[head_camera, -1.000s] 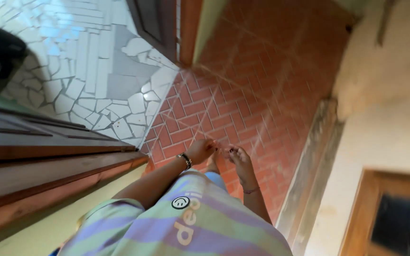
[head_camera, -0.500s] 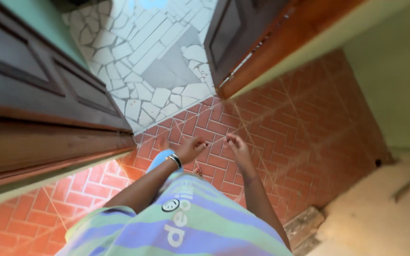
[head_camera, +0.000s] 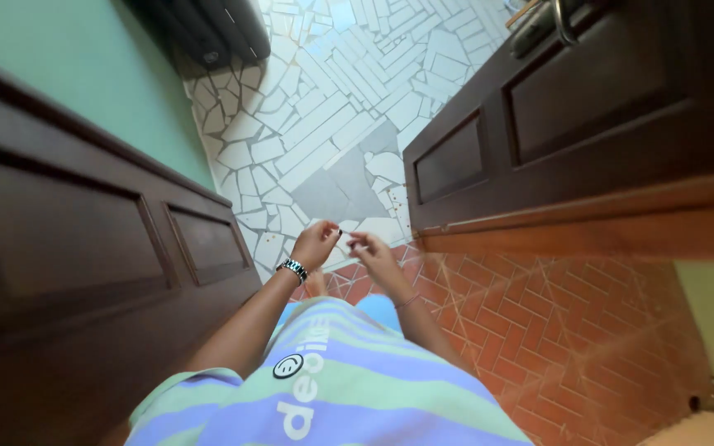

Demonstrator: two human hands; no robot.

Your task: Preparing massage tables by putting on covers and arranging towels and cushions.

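My left hand (head_camera: 316,244) and my right hand (head_camera: 373,252) are raised in front of my body, fingertips almost meeting. Both have the fingers curled in, and I see no object between them. A metal watch (head_camera: 293,268) sits on the left wrist and a thin band (head_camera: 407,301) on the right wrist. Below them is my striped green and purple shirt (head_camera: 332,388). The hands hover over the threshold between two dark wooden door leaves.
A dark panelled door leaf (head_camera: 84,248) stands close on the left, another (head_camera: 555,124) with a metal handle (head_camera: 557,21) on the right. Ahead lies a white broken-tile floor (head_camera: 332,124); red brick-pattern tiles (head_camera: 555,330) lie underfoot. A dark bulky object (head_camera: 208,29) sits by the green wall (head_camera: 68,66).
The view has swung and moved forward into the doorway; the door leaves now flank me. My hands stay together in front, slightly higher in the picture.
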